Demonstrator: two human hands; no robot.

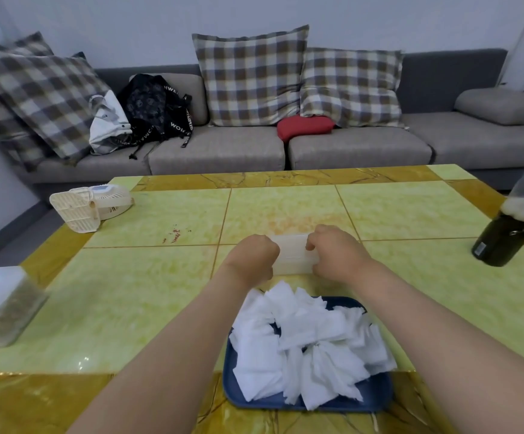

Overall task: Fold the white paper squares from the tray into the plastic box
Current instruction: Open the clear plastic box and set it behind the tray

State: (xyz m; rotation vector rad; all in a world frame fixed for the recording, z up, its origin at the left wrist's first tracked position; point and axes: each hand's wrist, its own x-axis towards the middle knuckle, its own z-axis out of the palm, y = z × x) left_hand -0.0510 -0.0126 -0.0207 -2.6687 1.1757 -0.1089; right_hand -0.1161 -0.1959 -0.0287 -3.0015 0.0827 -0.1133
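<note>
A clear plastic box (293, 253) sits on the table just beyond the tray, its lid on. My left hand (256, 258) grips its left end and my right hand (335, 252) grips its right end, fingers curled over the edges. A blue tray (375, 399) lies near the table's front edge, between my forearms. Several white paper squares (307, 346) are heaped loosely on it, some hanging over its rim.
A dark bottle (511, 227) stands at the right edge of the yellow tiled table (148, 277). A white handheld fan (91, 205) lies at the back left. A blurred box-like object (1, 305) sits at the left edge. A grey sofa with cushions and bags runs behind.
</note>
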